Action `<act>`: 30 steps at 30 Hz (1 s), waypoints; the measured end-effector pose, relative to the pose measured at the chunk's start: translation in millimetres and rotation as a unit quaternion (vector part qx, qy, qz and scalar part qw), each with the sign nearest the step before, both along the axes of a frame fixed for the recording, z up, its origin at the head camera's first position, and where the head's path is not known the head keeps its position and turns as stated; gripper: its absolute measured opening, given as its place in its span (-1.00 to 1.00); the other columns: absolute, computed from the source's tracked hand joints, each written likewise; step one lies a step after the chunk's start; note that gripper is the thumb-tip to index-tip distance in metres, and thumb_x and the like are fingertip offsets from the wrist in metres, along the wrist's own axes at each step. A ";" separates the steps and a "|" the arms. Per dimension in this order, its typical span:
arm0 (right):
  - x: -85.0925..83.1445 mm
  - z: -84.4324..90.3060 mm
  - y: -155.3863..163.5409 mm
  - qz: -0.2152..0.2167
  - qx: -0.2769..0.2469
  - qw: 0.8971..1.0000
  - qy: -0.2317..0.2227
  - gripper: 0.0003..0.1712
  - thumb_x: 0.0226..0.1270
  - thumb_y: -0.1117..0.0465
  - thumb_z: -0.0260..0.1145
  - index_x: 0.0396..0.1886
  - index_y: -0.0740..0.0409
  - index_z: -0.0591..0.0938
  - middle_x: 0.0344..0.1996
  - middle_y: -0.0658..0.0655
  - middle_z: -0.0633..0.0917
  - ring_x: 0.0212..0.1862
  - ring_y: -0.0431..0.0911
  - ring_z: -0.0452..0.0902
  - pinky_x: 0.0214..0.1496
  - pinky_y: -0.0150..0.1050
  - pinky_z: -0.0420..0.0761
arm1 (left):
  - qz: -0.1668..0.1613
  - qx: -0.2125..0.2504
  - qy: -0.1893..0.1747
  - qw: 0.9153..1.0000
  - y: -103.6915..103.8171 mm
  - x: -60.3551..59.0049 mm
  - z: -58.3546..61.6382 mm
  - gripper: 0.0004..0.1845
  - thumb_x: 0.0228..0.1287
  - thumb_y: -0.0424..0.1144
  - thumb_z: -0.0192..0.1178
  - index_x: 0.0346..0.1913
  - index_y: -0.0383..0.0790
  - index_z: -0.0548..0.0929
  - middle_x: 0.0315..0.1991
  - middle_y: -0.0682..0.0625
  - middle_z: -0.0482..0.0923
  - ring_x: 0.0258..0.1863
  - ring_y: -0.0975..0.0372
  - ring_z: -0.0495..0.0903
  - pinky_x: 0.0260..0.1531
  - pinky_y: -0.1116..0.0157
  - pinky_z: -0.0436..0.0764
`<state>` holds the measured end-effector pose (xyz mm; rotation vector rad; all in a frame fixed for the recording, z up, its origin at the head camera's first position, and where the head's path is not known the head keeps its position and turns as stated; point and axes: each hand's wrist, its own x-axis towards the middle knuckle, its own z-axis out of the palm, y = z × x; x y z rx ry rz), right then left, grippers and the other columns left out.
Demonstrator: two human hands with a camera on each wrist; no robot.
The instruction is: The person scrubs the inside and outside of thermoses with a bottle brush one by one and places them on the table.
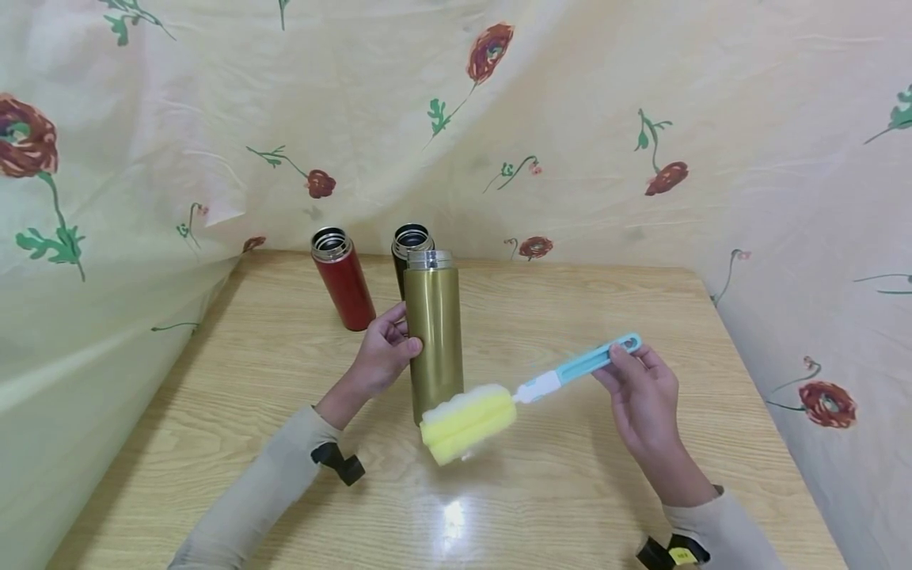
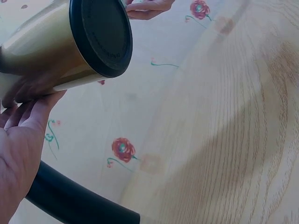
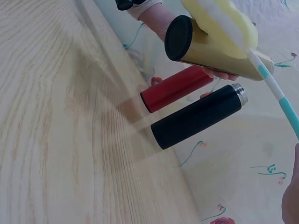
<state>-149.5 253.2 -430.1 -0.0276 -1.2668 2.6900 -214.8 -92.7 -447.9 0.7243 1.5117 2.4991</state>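
On the counter [image 1: 570, 491] we count three lidless flasks: red flask [image 1: 344, 279], black flask [image 1: 409, 239], gold flask [image 1: 433, 332]. Left hand [image 1: 385, 352] grip wraps gold flask, lifted. Right hand [image 1: 641, 392] pinches one bottle brush [image 1: 527, 392]; its sponge head [image 1: 466, 423] overlaps the flask's base.

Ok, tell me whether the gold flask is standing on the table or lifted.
Lifted: the gold flask is held by the left hand, its black base clear of the table.

Wooden table [image 1: 584, 475] against floral cream cloth [image 1: 606, 119].
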 end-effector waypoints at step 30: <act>-9.9 1.0 2.0 -0.015 -0.026 1.000 -0.001 -0.95 0.49 0.46 0.20 -0.15 0.36 0.57 -0.26 0.15 0.71 -0.20 -0.09 0.77 0.00 -0.29 0.69 | 0.030 -0.111 0.000 0.993 3.2 7.6 2.2 0.32 -0.27 0.37 0.57 0.21 -0.80 0.36 -0.11 0.07 0.67 -0.12 0.30 0.65 -0.03 0.41 0.66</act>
